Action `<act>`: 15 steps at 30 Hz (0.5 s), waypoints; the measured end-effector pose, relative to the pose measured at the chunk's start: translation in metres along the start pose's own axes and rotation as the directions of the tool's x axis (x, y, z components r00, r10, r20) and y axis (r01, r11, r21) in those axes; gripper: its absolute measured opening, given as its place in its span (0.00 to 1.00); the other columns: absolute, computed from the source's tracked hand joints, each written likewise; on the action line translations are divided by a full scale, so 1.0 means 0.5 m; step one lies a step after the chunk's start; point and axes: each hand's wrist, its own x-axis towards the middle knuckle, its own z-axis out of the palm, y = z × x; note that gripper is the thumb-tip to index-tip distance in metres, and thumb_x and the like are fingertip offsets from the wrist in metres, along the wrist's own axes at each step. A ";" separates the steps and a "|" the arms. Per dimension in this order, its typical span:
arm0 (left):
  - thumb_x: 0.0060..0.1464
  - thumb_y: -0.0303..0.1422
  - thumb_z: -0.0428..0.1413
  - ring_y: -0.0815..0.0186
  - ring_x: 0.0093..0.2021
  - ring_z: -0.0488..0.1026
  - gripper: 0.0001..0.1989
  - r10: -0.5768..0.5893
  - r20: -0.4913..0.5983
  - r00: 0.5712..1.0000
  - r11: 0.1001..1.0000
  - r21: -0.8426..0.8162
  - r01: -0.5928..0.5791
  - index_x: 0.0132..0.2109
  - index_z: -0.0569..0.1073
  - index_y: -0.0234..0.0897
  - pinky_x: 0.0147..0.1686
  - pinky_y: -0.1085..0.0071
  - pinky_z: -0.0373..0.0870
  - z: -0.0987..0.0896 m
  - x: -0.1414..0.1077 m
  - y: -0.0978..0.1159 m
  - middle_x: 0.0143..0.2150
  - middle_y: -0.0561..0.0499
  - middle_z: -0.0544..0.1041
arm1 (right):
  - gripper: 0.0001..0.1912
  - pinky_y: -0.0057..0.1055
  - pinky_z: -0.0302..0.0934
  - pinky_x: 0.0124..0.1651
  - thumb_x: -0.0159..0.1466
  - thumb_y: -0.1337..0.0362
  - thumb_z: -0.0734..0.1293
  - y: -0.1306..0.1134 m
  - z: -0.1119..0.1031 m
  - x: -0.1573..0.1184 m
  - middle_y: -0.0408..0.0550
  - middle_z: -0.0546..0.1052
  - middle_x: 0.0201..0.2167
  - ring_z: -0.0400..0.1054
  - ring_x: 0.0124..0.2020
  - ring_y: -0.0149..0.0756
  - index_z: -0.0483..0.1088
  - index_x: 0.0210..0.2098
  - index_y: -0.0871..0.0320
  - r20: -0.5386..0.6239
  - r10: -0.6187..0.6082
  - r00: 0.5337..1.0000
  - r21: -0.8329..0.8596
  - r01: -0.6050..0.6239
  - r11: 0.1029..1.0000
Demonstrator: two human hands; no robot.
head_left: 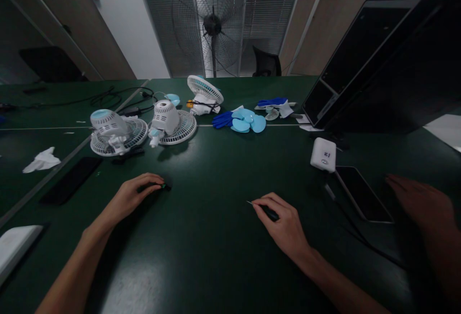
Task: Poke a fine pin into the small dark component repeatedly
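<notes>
My left hand (139, 193) rests low over the dark green table at centre left, thumb and fingers pinched. Between its fingertips is a small black and green piece (166, 187), too small to name. To the right, my right hand (283, 223) is closed around a small screwdriver (269, 212) with a dark handle. Its thin metal shaft points left, towards my left hand, well apart from it. Beyond my left hand lie a white fan head (165, 119) and a second fan head (111, 129), both on their grilles.
Further back are a tilted third fan (204, 94), light blue fan blades (248, 120) and blue gloves (222, 119). At right stand a white power bank (323, 154), a phone (362, 194), a cable and a large monitor (378, 64). Another person's hand (421, 203) rests beside the phone.
</notes>
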 end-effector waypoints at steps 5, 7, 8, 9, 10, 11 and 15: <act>0.64 0.50 0.57 0.56 0.52 0.80 0.18 -0.002 0.015 1.000 1.000 -0.018 0.002 0.50 0.81 0.43 0.55 0.62 0.76 0.003 -0.001 -0.009 0.52 0.46 0.82 | 0.10 0.34 0.77 0.39 0.74 0.60 0.65 -0.004 -0.002 0.002 0.49 0.78 0.43 0.76 0.42 0.40 0.79 0.47 0.51 0.008 0.007 1.000 0.009 -0.007 1.000; 0.64 0.49 0.57 0.56 0.52 0.80 0.18 -0.004 0.015 1.000 1.000 -0.023 0.004 0.50 0.81 0.43 0.55 0.62 0.76 0.005 0.000 -0.012 0.52 0.46 0.82 | 0.10 0.33 0.77 0.38 0.73 0.61 0.65 -0.006 -0.003 0.002 0.49 0.78 0.43 0.76 0.41 0.40 0.79 0.46 0.51 0.011 0.012 1.000 0.020 -0.012 1.000; 0.65 0.49 0.57 0.56 0.52 0.80 0.18 -0.005 0.014 1.000 1.000 -0.026 0.006 0.50 0.81 0.42 0.55 0.62 0.76 0.005 0.000 -0.012 0.52 0.46 0.82 | 0.10 0.33 0.77 0.38 0.73 0.61 0.65 -0.007 -0.004 0.002 0.50 0.78 0.43 0.76 0.41 0.40 0.79 0.46 0.52 0.009 0.013 1.000 0.023 -0.013 1.000; 0.64 0.49 0.57 0.56 0.52 0.80 0.19 -0.008 0.013 1.000 1.000 -0.027 0.009 0.50 0.81 0.42 0.55 0.62 0.76 0.005 0.000 -0.012 0.52 0.46 0.82 | 0.10 0.32 0.77 0.37 0.73 0.61 0.65 -0.007 -0.004 0.001 0.50 0.78 0.43 0.76 0.41 0.39 0.79 0.46 0.52 0.006 0.016 1.000 0.025 -0.016 1.000; 0.64 0.50 0.57 0.56 0.52 0.80 0.19 -0.013 0.012 1.000 1.000 -0.028 0.013 0.49 0.81 0.42 0.55 0.62 0.76 0.005 0.000 -0.011 0.52 0.46 0.82 | 0.10 0.31 0.77 0.36 0.73 0.61 0.65 -0.008 -0.004 0.001 0.50 0.78 0.43 0.76 0.41 0.39 0.79 0.46 0.52 0.006 0.020 1.000 0.028 -0.020 0.999; 0.64 0.50 0.57 0.56 0.52 0.80 0.19 -0.019 0.013 1.000 0.999 -0.028 0.019 0.49 0.81 0.42 0.54 0.63 0.76 0.005 0.000 -0.009 0.52 0.46 0.82 | 0.10 0.30 0.77 0.35 0.73 0.61 0.65 -0.008 -0.004 0.001 0.50 0.78 0.43 0.76 0.41 0.39 0.79 0.46 0.52 0.007 0.023 1.000 0.031 -0.023 0.999; 0.65 0.50 0.56 0.56 0.52 0.80 0.19 -0.042 0.017 0.999 0.998 -0.035 0.043 0.49 0.81 0.43 0.54 0.64 0.76 0.004 -0.001 -0.002 0.51 0.47 0.82 | 0.10 0.30 0.77 0.35 0.73 0.61 0.65 -0.010 -0.004 0.001 0.50 0.78 0.44 0.76 0.41 0.39 0.79 0.46 0.52 0.008 0.014 1.000 0.015 -0.014 1.000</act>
